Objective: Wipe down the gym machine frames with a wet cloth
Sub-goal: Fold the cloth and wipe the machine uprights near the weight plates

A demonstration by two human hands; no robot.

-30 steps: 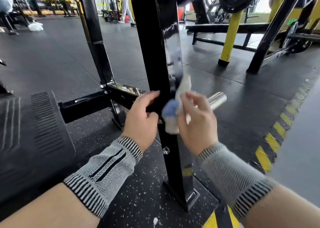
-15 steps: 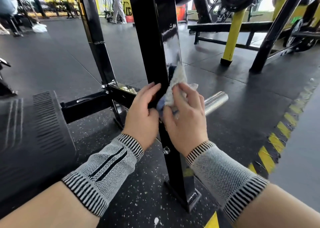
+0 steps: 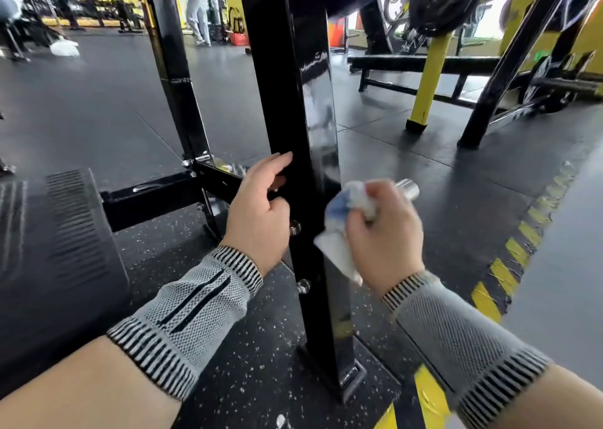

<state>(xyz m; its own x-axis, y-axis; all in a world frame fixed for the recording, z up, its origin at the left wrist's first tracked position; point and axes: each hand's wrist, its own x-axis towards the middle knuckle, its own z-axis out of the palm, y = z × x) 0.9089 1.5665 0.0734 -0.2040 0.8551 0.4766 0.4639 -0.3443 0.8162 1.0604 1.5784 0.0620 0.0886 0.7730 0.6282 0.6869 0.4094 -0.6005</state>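
The head camera looks down at a glossy black upright post [image 3: 293, 108] of a gym machine, standing on a speckled black rubber floor [image 3: 261, 379]. The post rises from a small foot plate near the bottom of the picture and leans slightly left toward the top.

The left hand [image 3: 257, 210] rests against the left face of the post, its forefinger stretched up along the metal and the other fingers loosely bent; it holds nothing. Two bolts [image 3: 303, 285] stick out of the post just beside and below this hand.

The right hand [image 3: 385, 233] is on the right side of the post, with its fingers curled tight around a bunched white and blue cloth [image 3: 342, 226]. The cloth hangs from the fist and lies against or just beside the post's shiny right face; motion blur makes it hard to tell which. A short chrome peg [image 3: 408, 188] juts out behind the knuckles.

Both wrists wear grey knitted bands with black striped edges [image 3: 192, 317].

A black crossbar [image 3: 156, 197] runs left from the post to a second black upright [image 3: 173, 79]. A dark ribbed pad [image 3: 65, 233] fills the lower left. To the right stand a yellow leg [image 3: 427, 79] and a slanted black bar [image 3: 509, 66], with a weight plate [image 3: 443, 1] above. Yellow and black hazard stripes [image 3: 509, 265] cross the floor on the right. A person [image 3: 197, 7] stands far back.
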